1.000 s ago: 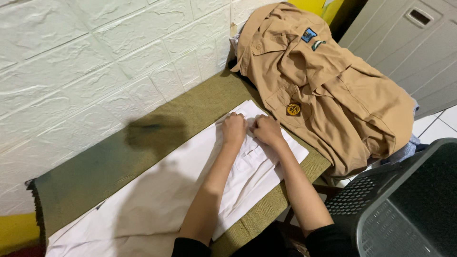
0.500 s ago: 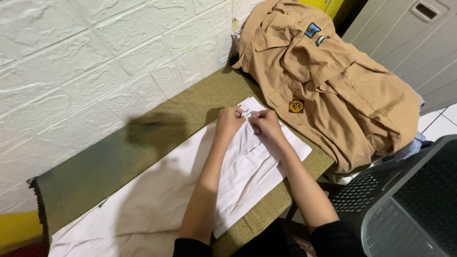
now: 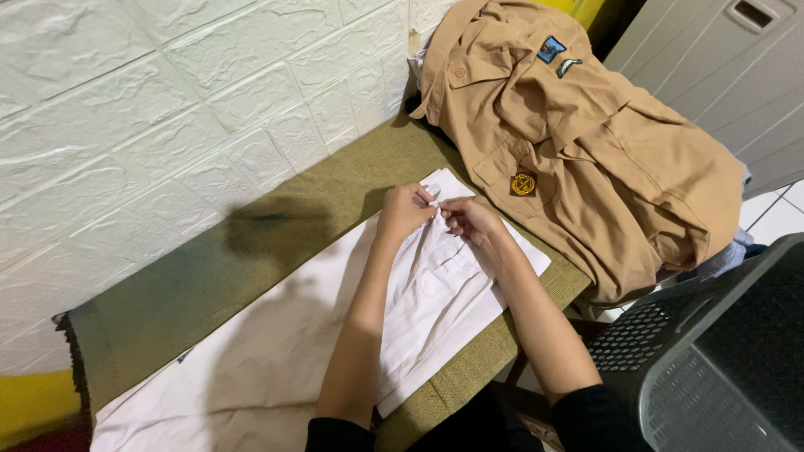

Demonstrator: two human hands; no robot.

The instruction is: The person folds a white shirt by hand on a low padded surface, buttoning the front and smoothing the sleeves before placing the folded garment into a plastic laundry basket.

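**Both hands pinching the white shirt's top edge**

White shirt (image 3: 435, 293) lies flat on the olive-covered table (image 3: 276, 251), long axis running away from the person. Left hand (image 3: 404, 211) and right hand (image 3: 471, 219) meet at its far end, fingers closed on the fabric. Tan uniform shirt (image 3: 586, 142) heaped just beyond.

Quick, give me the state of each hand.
Left hand: closed, pinching the white garment.
Right hand: closed, pinching the same white garment.

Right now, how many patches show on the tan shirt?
3. On the tan shirt, a blue patch and a small curved patch sit near the top, and a round yellow patch is lower down. Folds may hide others.
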